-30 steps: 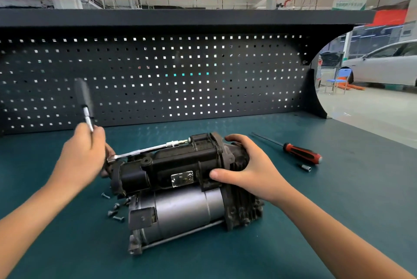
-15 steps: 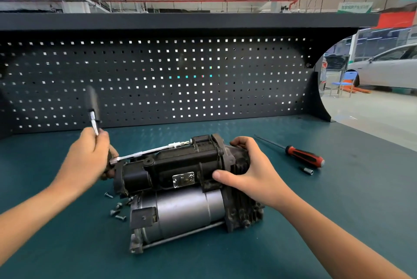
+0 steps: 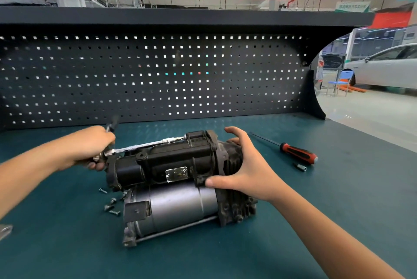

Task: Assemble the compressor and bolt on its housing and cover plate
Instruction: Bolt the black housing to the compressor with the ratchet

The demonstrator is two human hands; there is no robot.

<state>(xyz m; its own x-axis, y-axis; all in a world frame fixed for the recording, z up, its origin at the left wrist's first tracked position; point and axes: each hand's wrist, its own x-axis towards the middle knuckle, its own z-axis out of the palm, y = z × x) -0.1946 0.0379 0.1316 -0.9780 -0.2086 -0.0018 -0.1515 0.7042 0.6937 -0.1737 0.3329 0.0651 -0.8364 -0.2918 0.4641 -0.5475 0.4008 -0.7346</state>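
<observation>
At the centre of the frame, on the teal bench top (image 3: 338, 222), the compressor (image 3: 176, 206) lies on its side as 2 stacked cylinders: a black housing (image 3: 158, 163) above and a silver motor can (image 3: 178, 206) below, with a dark finned block at their right end. The right hand (image 3: 246, 172) grasps that right end, thumb pressed on the front of the black housing and fingers arched over the top of the finned block. The left hand (image 3: 90, 145), left of centre, is clenched round a ratchet wrench (image 3: 140, 146). The wrench's handle sticks up blurred past the knuckles, and its chrome extension bar runs right along the top of the housing to a fitting near the rear edge. A scatter of loose screws (image 3: 111, 206) lies on the bench just beside the compressor's lower left corner. To the right, well apart from the compressor, a red-and-black screwdriver (image 3: 295, 153) lies with 1 small metal bit (image 3: 301, 167) just beside its handle. A black pegboard (image 3: 158, 80) fills the upper half of the frame, and a white car (image 3: 388, 68) shows at the upper right.
</observation>
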